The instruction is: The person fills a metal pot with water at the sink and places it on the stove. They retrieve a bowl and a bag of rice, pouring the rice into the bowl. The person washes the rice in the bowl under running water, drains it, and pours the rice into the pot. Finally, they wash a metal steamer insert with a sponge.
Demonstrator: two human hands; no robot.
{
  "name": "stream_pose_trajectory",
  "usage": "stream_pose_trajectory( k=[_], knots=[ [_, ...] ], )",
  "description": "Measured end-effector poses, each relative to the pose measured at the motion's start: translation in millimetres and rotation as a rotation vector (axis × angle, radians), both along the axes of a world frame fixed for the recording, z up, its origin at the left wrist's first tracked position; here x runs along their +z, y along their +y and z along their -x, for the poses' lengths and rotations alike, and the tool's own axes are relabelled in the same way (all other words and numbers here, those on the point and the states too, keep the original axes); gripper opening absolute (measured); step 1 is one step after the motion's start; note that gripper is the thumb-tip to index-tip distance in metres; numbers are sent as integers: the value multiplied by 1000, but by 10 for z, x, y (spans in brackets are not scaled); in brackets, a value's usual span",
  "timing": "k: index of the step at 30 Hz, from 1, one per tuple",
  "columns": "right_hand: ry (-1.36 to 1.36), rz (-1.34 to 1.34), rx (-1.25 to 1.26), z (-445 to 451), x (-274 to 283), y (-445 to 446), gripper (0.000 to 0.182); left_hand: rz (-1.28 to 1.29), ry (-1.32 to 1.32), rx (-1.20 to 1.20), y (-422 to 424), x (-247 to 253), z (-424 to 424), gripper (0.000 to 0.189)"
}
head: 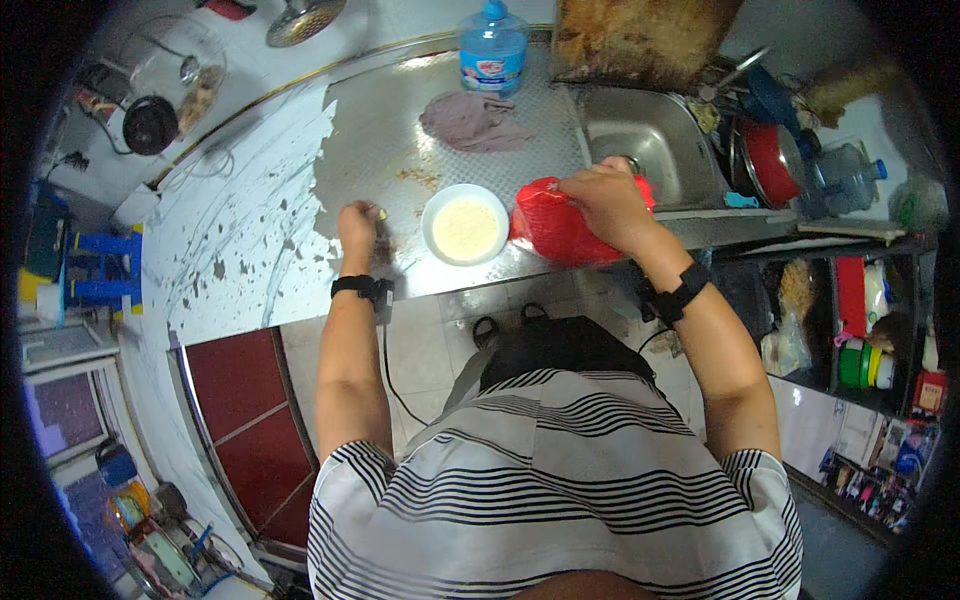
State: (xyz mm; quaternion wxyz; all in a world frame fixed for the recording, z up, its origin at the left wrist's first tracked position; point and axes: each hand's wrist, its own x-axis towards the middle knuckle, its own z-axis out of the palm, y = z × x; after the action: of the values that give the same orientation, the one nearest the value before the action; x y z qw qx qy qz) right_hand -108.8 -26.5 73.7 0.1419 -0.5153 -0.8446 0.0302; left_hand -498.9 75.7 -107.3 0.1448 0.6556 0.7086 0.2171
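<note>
A white bowl (429, 226) stands near the front edge of the metal counter. Pale yellow, grainy-looking contents (466, 227) fill much of it. To its right, my right hand (611, 202) grips the gathered top of a red plastic bag (559, 231), which bears some writing and rests close to the bowl. What the bag holds is hidden. Left of the bowl, my left hand (358, 225) is curled with its fingertips together. A small yellow-green piece (382, 214) shows at those fingertips, too small to name.
A crumpled mauve cloth (476, 124) lies behind the bowl, with a blue-labelled plastic jug (492, 56) beyond. At right are a steel sink (645, 142), a wooden board (637, 37) against the wall, and a red pot (772, 165). Marble-patterned covering (240, 225) spans the left counter.
</note>
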Motion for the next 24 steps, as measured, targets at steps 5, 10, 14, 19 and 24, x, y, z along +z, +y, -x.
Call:
stream_pose_trajectory(
  k=[5, 10, 14, 19, 24],
  knots=[
    [-1, 16, 2, -47, -20, -8, 13, -79, -218, -87, -28, 175, -135, 21],
    [-31, 51, 9, -79, -5, 6, 12, -49, -821, -391, -371, 1444, -1126, 18],
    [45, 35, 35, -139, -70, 5, 12, -50, -868, -670, -795, 1863, -1967, 32],
    [122, -71, 11, -189, -128, 9, 24, -279, -611, -752, -835, 1747, -2296, 29],
    [308, -27, -87, -170, -14, -99, 33, -290, -449, -788, -812, 1739, -2325, 37]
  ],
)
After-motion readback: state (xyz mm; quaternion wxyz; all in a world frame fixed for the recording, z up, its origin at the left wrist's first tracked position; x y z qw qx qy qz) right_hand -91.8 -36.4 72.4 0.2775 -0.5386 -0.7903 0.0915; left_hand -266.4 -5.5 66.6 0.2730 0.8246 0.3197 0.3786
